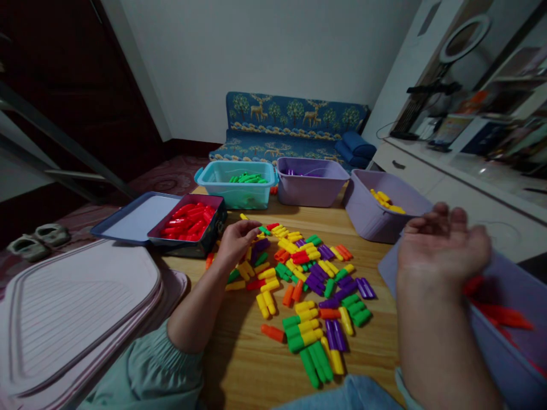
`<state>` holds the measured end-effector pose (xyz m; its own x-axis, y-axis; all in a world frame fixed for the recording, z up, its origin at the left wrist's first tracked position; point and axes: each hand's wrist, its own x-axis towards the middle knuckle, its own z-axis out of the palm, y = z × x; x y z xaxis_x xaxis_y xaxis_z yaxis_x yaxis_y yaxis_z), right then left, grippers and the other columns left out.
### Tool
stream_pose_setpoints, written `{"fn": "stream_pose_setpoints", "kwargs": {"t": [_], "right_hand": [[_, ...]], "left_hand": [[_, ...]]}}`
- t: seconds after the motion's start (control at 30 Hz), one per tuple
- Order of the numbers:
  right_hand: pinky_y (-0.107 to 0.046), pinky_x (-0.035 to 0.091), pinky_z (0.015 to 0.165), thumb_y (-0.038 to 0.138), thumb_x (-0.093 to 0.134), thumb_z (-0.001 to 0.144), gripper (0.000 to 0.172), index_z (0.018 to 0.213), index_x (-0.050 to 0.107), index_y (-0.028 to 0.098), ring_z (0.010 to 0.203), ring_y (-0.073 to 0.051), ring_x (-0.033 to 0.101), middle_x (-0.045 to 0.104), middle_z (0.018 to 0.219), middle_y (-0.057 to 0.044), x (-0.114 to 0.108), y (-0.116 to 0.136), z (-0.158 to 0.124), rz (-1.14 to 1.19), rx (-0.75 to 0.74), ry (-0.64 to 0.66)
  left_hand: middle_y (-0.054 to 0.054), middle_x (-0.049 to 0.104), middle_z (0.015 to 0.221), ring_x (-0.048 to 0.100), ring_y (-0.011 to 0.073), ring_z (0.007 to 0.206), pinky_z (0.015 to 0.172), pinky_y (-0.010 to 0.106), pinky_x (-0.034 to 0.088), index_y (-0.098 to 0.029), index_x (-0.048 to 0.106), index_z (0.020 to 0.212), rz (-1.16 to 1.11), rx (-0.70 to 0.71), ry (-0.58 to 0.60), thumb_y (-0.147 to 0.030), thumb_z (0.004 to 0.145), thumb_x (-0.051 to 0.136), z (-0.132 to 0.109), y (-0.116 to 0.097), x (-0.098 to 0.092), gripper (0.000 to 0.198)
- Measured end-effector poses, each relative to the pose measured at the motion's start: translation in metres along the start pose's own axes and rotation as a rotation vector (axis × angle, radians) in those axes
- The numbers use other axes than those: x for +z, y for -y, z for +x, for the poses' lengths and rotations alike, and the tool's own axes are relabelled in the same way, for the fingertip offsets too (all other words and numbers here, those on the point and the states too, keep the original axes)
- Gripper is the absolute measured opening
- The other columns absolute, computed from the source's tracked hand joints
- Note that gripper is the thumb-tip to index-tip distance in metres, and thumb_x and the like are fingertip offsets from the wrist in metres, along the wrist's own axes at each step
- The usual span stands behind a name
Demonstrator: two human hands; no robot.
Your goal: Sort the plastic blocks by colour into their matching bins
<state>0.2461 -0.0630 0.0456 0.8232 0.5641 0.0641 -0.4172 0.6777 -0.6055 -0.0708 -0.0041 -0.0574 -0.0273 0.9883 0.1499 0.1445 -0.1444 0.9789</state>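
Bullet-shaped plastic blocks [316,276] in green, yellow, purple, orange and red lie scattered over the wooden table [239,364], many side by side in small rows. My left hand [239,244] reaches over the far left part of the pile, fingers stretched out. Its fingertips are at a green block [264,230]; whether they grip it is unclear. Raised on the right, my right hand [444,245] is palm up with loosely bent fingers and nothing in it. Below and beside it stands a purple bin [508,285] with red-orange pieces, partly hidden by my forearm.
Along the back stand a turquoise tub [235,196] of green blocks, a purple bin [314,191] with purple ones and another purple bin [370,210] with yellow ones. A dark case [200,245] of red blocks is at left, near pale pink lids [81,307].
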Motion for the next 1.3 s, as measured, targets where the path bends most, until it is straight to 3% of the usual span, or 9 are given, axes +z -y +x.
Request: {"fn": "stream_pose_setpoints", "kwargs": {"t": [0.1, 0.27, 0.4, 0.67, 0.8, 0.93, 1.07, 1.17, 1.3], "right_hand": [[-0.022, 0.044, 0.046, 0.028, 0.058, 0.077, 0.011, 0.081, 0.066, 0.022, 0.053, -0.009, 0.056, 0.067, 0.076, 0.000, 0.008, -0.030, -0.024, -0.379, -0.018, 0.316], [-0.030, 0.049, 0.070, 0.016, 0.064, 0.068, 0.029, 0.095, 0.070, 0.022, 0.076, -0.017, 0.064, 0.072, 0.093, -0.003, -0.001, -0.074, -0.067, -1.246, -0.070, 1.212], [-0.031, 0.044, 0.084, -0.001, 0.052, 0.067, 0.050, 0.104, 0.070, 0.026, 0.100, -0.022, 0.061, 0.070, 0.108, -0.004, -0.013, -0.085, -0.086, -1.637, -0.315, 1.495], [-0.030, 0.043, 0.082, 0.004, 0.047, 0.074, 0.042, 0.106, 0.068, 0.022, 0.099, -0.022, 0.060, 0.067, 0.107, -0.008, -0.014, -0.086, -0.086, -1.860, -0.395, 1.523], [-0.032, 0.045, 0.083, 0.015, 0.054, 0.075, 0.040, 0.114, 0.064, 0.018, 0.095, -0.022, 0.061, 0.064, 0.112, -0.010, -0.017, -0.097, -0.083, -1.630, -0.284, 1.332], [-0.029, 0.048, 0.072, 0.028, 0.057, 0.077, 0.045, 0.120, 0.059, 0.016, 0.082, -0.018, 0.061, 0.068, 0.102, -0.009, -0.015, -0.108, -0.083, -1.098, 0.094, 1.016], [-0.021, 0.042, 0.052, 0.034, 0.064, 0.071, 0.051, 0.118, 0.059, 0.015, 0.069, -0.014, 0.058, 0.068, 0.093, -0.006, -0.014, -0.111, -0.084, -0.704, 0.452, 0.904], [-0.018, 0.039, 0.048, 0.031, 0.067, 0.068, 0.048, 0.114, 0.061, 0.017, 0.068, -0.011, 0.057, 0.068, 0.095, -0.006, -0.015, -0.112, -0.087, -0.641, 0.479, 0.905], [-0.018, 0.039, 0.046, 0.031, 0.068, 0.068, 0.045, 0.110, 0.062, 0.017, 0.061, -0.010, 0.056, 0.070, 0.094, -0.006, -0.016, -0.114, -0.091, -0.689, 0.432, 0.919]], "left_hand": [[0.009, 0.072, 0.083, 0.063, 0.0181, 0.071, 0.062, 0.025, 0.045, -0.013, 0.072, 0.092, 0.261, 0.084, 0.030, -0.038, 0.072, 0.063, 0.000, -0.006, -0.012, 0.033], [0.005, 0.069, 0.069, 0.061, 0.0186, 0.063, 0.055, 0.024, 0.038, -0.019, 0.074, 0.078, 0.865, 0.100, 0.211, -0.023, 0.066, 0.061, -0.003, -0.025, -0.042, 0.018], [0.005, 0.070, 0.076, 0.061, 0.0189, 0.068, 0.057, 0.024, 0.038, -0.023, 0.074, 0.082, 1.091, 0.099, 0.347, -0.015, 0.060, 0.058, -0.007, -0.028, -0.050, 0.029], [0.009, 0.068, 0.084, 0.062, 0.0221, 0.082, 0.071, 0.028, 0.043, -0.020, 0.074, 0.089, 1.200, 0.210, 0.399, -0.014, 0.066, 0.054, -0.011, -0.019, -0.033, 0.031], [0.010, 0.067, 0.084, 0.062, 0.0221, 0.080, 0.072, 0.029, 0.044, -0.018, 0.073, 0.087, 1.075, 0.189, 0.317, -0.016, 0.073, 0.053, -0.011, -0.021, -0.026, 0.024], [0.009, 0.067, 0.084, 0.061, 0.0174, 0.072, 0.066, 0.026, 0.044, -0.014, 0.069, 0.092, 0.593, 0.115, 0.195, -0.021, 0.081, 0.052, -0.013, -0.028, -0.010, 0.022], [0.005, 0.066, 0.073, 0.059, 0.0113, 0.059, 0.055, 0.020, 0.045, -0.013, 0.065, 0.089, -0.189, -0.202, 0.286, -0.021, 0.083, 0.055, -0.022, -0.031, 0.016, 0.014], [0.006, 0.066, 0.069, 0.061, 0.0110, 0.059, 0.058, 0.020, 0.049, -0.010, 0.063, 0.084, -0.527, -0.383, 0.295, -0.012, 0.080, 0.058, -0.027, -0.032, 0.029, 0.006], [0.010, 0.068, 0.072, 0.065, 0.0126, 0.061, 0.061, 0.021, 0.053, -0.008, 0.062, 0.087, -0.676, -0.496, 0.275, -0.006, 0.086, 0.045, -0.027, -0.032, 0.032, 0.017]]}}
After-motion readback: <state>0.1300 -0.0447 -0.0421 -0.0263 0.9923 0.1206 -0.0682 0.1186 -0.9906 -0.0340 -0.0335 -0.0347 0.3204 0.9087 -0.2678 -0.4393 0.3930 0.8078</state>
